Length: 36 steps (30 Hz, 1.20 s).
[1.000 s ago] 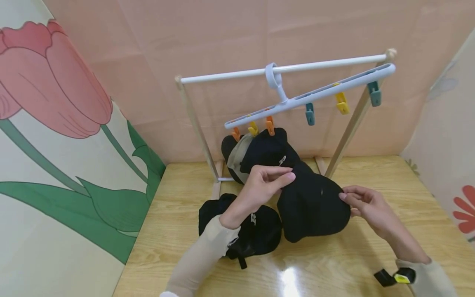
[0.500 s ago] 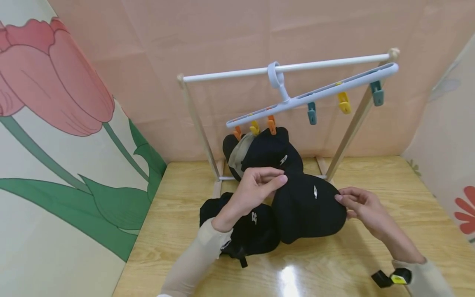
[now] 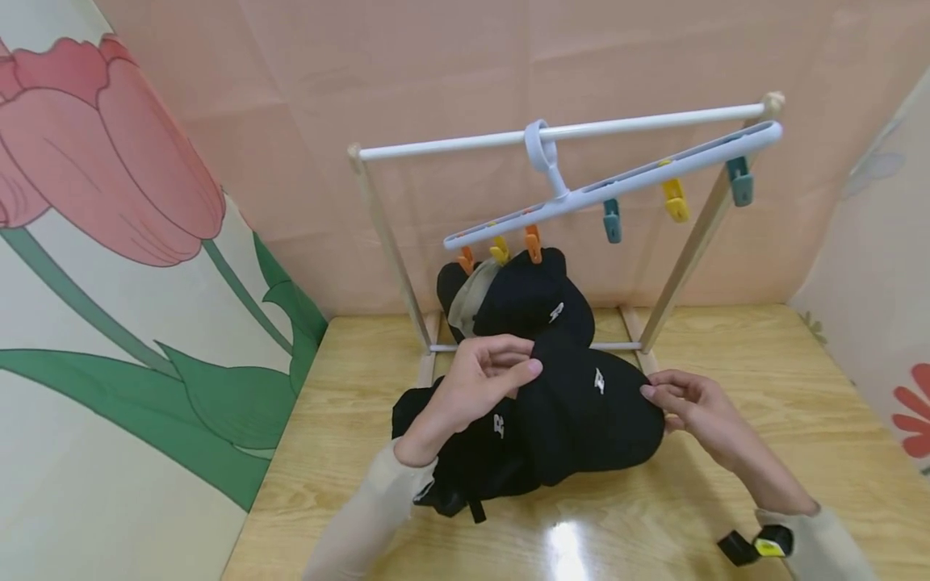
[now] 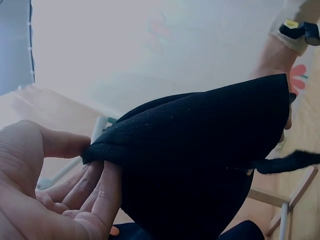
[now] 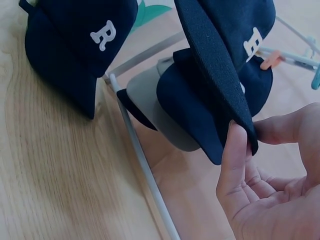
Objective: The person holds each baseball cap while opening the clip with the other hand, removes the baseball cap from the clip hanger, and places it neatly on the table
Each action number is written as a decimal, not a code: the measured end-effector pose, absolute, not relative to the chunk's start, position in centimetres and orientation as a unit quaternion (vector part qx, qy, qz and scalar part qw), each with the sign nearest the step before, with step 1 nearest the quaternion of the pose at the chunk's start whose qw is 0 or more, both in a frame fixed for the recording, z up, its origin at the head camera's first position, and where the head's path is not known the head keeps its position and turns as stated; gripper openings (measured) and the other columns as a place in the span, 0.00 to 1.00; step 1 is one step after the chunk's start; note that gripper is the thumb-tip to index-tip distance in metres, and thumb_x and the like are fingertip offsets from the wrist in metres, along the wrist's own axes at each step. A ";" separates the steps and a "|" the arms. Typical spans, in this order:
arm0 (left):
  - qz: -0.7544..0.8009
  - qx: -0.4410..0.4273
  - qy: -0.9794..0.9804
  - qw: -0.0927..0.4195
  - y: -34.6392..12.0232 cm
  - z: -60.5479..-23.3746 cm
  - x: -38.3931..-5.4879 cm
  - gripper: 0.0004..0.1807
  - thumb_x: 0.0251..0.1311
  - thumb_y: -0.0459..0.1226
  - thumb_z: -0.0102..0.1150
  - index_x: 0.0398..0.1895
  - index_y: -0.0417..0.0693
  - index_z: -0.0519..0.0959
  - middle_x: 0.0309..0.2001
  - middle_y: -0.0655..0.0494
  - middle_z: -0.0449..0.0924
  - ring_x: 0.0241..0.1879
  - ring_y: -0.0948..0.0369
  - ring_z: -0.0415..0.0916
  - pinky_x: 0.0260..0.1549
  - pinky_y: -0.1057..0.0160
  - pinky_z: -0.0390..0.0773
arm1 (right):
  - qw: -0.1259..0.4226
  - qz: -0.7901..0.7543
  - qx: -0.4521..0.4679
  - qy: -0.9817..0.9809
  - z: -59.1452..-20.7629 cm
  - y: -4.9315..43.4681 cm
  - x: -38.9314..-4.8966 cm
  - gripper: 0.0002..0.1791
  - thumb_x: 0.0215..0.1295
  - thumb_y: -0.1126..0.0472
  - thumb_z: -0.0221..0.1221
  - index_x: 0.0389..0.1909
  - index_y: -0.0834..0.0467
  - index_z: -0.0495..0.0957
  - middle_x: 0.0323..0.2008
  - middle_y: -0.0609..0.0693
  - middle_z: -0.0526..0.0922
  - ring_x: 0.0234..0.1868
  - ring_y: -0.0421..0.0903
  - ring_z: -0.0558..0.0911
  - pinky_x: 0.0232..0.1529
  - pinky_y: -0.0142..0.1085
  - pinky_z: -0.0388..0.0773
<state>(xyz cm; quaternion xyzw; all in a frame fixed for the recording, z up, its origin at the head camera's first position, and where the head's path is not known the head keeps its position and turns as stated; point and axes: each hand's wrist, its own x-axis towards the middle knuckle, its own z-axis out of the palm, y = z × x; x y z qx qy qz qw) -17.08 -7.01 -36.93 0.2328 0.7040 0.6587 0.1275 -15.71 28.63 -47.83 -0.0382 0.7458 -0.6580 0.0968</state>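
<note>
A dark baseball cap [image 3: 581, 415] with a white letter on its front is held between my two hands in the head view. My left hand [image 3: 475, 383] pinches its edge at the left; the left wrist view shows thumb and fingers on the fabric [image 4: 190, 135]. With thumb and fingertips my right hand [image 3: 701, 411] pinches the brim [image 5: 215, 65] at its edge. A second dark cap [image 3: 465, 464] with a white letter lies on the table, partly hidden by the held cap and left forearm. Behind, a dark cap [image 3: 519, 294] and a grey cap [image 3: 472, 298] hang from clips.
A pale blue hanger [image 3: 617, 190] hangs tilted from a white rail [image 3: 465, 144] on a wooden stand [image 3: 683, 266]. Orange and yellow clips [image 3: 534, 244] grip the caps at its left; teal and yellow clips [image 3: 675, 202] hang at its right. The wooden table [image 3: 763, 363] meets a pink backdrop.
Both hands have shifted left together with the held cap, which turned so its white letter shows. It now overlaps more of the cap on the table. The hanging caps stayed put.
</note>
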 end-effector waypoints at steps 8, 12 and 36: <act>0.656 0.214 0.713 0.126 -7.8 -37.2 -16.9 0.19 0.72 0.28 0.62 0.63 0.29 0.80 0.59 0.31 0.85 0.45 0.63 0.88 0.38 0.67 0.85 | 0.116 -0.652 -0.029 0.749 -48.0 27.9 -15.9 0.08 0.81 0.61 0.59 0.53 0.60 0.77 0.39 0.39 0.87 0.36 0.37 0.85 0.35 0.35 0.86; 0.662 0.211 0.709 0.122 -8.2 -37.5 -16.8 0.18 0.72 0.28 0.62 0.62 0.29 0.80 0.58 0.30 0.85 0.42 0.68 0.87 0.36 0.68 0.85 | 0.126 -0.645 -0.023 0.753 -48.2 27.6 -15.9 0.11 0.81 0.59 0.59 0.54 0.62 0.76 0.40 0.38 0.86 0.36 0.37 0.84 0.36 0.35 0.86; 0.646 0.190 0.732 0.098 -9.7 -38.9 -16.7 0.17 0.73 0.30 0.63 0.61 0.31 0.81 0.57 0.33 0.86 0.38 0.68 0.85 0.36 0.67 0.82 | 0.154 -0.638 -0.037 0.754 -49.1 26.3 -15.9 0.27 0.83 0.57 0.57 0.68 0.75 0.67 0.44 0.43 0.87 0.40 0.39 0.86 0.38 0.37 0.87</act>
